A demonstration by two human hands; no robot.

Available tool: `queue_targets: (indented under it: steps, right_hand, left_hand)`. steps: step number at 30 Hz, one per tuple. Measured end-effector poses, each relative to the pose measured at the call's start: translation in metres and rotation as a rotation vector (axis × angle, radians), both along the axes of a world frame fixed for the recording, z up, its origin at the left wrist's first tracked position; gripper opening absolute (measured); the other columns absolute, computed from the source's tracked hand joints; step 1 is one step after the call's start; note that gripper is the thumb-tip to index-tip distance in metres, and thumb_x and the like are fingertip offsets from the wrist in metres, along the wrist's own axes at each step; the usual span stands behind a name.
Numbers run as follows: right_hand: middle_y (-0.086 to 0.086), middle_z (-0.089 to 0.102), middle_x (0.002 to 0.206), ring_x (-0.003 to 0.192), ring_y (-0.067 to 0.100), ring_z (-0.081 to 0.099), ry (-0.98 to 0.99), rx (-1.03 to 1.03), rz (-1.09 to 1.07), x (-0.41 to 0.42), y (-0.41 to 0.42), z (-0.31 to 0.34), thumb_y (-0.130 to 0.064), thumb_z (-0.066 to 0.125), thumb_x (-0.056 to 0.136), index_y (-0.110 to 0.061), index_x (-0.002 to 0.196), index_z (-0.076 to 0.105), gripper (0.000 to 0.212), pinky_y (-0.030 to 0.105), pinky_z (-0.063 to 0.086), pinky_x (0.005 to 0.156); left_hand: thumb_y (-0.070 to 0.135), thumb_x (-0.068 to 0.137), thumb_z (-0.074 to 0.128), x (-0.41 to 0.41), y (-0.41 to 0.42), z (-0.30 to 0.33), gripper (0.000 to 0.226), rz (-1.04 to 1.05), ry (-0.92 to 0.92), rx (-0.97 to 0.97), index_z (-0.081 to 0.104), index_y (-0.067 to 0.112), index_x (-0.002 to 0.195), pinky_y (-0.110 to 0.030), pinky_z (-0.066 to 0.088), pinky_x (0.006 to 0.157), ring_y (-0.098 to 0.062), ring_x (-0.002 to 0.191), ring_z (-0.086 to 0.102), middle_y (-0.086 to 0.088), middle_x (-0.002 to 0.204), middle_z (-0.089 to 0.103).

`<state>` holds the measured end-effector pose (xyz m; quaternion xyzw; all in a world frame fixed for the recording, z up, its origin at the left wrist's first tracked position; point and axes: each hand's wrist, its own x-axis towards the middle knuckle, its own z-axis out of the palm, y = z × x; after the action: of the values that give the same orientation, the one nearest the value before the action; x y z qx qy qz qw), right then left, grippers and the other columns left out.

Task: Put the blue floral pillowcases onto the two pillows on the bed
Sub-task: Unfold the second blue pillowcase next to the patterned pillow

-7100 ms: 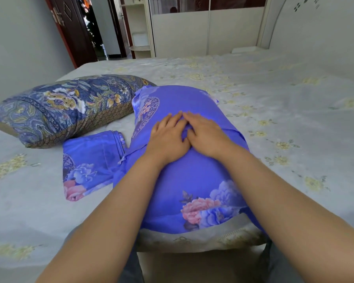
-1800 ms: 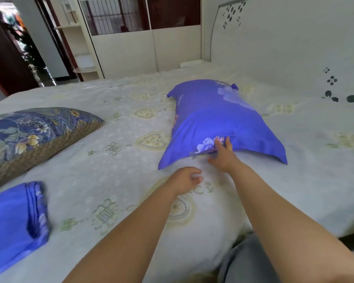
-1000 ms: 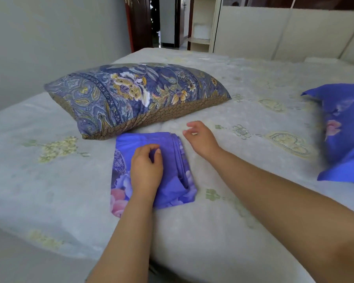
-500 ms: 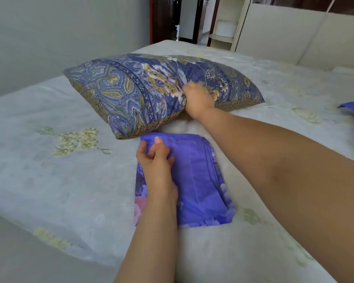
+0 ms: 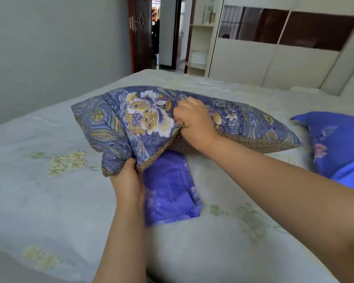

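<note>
Our left hand (image 5: 129,178) grips the near corner of the patterned pillow (image 5: 143,119), and our right hand (image 5: 194,123) clutches its front edge, tilting it up off the bed (image 5: 49,201). Just beneath it the folded blue floral pillowcase (image 5: 170,190) lies flat on the bed, partly behind our left hand. At the far right lies the other pillow (image 5: 339,144), already in its blue floral case.

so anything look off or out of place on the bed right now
Nothing is damaged or spilled. The patterned pillow is tilted, both hands gripping it: left hand, right hand. It partly covers the folded pillowcase.
</note>
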<state>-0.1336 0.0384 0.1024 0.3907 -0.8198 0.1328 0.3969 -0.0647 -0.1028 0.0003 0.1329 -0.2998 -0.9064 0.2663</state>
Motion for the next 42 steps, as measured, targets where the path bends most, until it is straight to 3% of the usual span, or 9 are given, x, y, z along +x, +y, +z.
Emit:
queue_targets:
  steps: [4,9,13,20,23,27,31,38,42]
  right_hand:
    - [0.004,0.048,0.062,0.072,0.018,0.030,0.157,0.096,-0.062,0.041,0.044,0.015,0.003,0.028,0.051,-0.010,0.059,0.051,0.027,0.027,0.008,0.063]
    - [0.006,0.049,0.061,0.069,0.019,0.030,0.335,0.174,-0.194,0.096,0.115,0.040,0.004,0.038,0.062,-0.008,0.060,0.054,0.020,0.028,0.016,0.062]
    - [0.006,0.048,0.062,0.069,0.020,0.032,0.425,0.311,-0.273,0.143,0.187,0.041,0.007,0.053,0.067,-0.009,0.063,0.055,0.016,0.030,0.020,0.062]
    - [0.000,0.058,0.066,0.067,0.025,0.055,-0.331,0.603,-0.571,0.218,0.298,-0.038,0.002,0.066,0.042,-0.014,0.072,0.064,0.034,0.030,0.039,0.062]
    - [0.001,0.058,0.081,0.084,0.026,0.056,-0.635,0.606,-0.752,0.237,0.305,-0.060,-0.002,0.058,0.062,-0.017,0.089,0.061,0.030,0.031,0.044,0.076]
    - [-0.001,0.047,0.077,0.077,0.022,0.046,-0.658,0.691,-0.758,0.242,0.286,-0.052,-0.012,0.050,0.075,-0.018,0.083,0.046,0.011,0.030,0.036,0.067]
    - [0.000,0.057,0.079,0.075,0.021,0.055,-0.829,0.682,-0.772,0.234,0.254,-0.028,-0.045,0.052,0.086,-0.013,0.088,0.058,0.033,0.029,0.037,0.057]
    - [-0.012,0.063,0.084,0.076,0.008,0.058,-0.905,0.026,-0.364,0.191,0.152,-0.042,-0.040,0.057,0.090,-0.025,0.091,0.063,0.017,0.028,0.048,0.070]
    - [0.001,0.060,0.116,0.102,0.015,0.057,-0.972,0.018,-0.274,0.154,0.094,-0.083,-0.024,0.057,0.090,-0.018,0.118,0.061,0.029,0.025,0.043,0.087]
  left_hand:
    - [-0.018,0.080,0.037,0.006,0.029,0.015,0.051,-0.141,0.072,-0.027,0.053,0.001,0.125,-0.023,0.053,0.066,-0.017,0.086,0.059,-0.012,0.108,0.060]
    - [-0.011,0.076,0.043,0.025,0.101,0.036,0.037,-0.350,0.052,-0.079,0.062,0.009,0.102,-0.027,0.048,0.057,-0.012,0.064,0.058,-0.004,0.078,0.063]
    - [-0.015,0.081,0.039,0.053,0.167,0.033,0.052,-0.547,0.075,-0.130,0.052,0.010,0.125,-0.037,0.054,0.080,-0.021,0.093,0.064,-0.007,0.110,0.065]
    - [0.010,0.083,0.054,0.099,0.232,-0.007,0.018,-0.923,-0.324,-1.228,0.061,0.013,0.099,-0.036,0.053,0.076,-0.026,0.089,0.060,-0.015,0.104,0.062]
    - [0.021,0.080,0.055,0.106,0.232,-0.008,0.013,-0.932,-0.241,-1.495,0.055,0.021,0.093,-0.027,0.043,0.074,-0.019,0.086,0.055,-0.009,0.105,0.061]
    - [0.054,0.066,0.069,0.095,0.201,-0.011,0.077,-0.918,-0.274,-1.808,0.041,0.027,0.133,-0.035,0.044,0.097,-0.024,0.115,0.053,0.000,0.128,0.054]
    - [0.057,0.065,0.073,0.078,0.157,-0.016,0.068,-0.704,-0.131,-2.146,0.053,0.024,0.122,-0.041,0.041,0.098,-0.025,0.118,0.047,0.001,0.122,0.058]
    - [0.040,0.078,0.060,0.069,0.083,-0.057,0.033,0.115,-0.223,-1.936,0.064,0.023,0.105,-0.037,0.039,0.087,-0.028,0.107,0.050,-0.001,0.117,0.059]
    - [0.040,0.086,0.060,0.068,0.069,-0.060,0.024,0.019,-0.344,-1.635,0.064,0.019,0.098,-0.034,0.040,0.085,-0.023,0.096,0.051,-0.005,0.103,0.056]
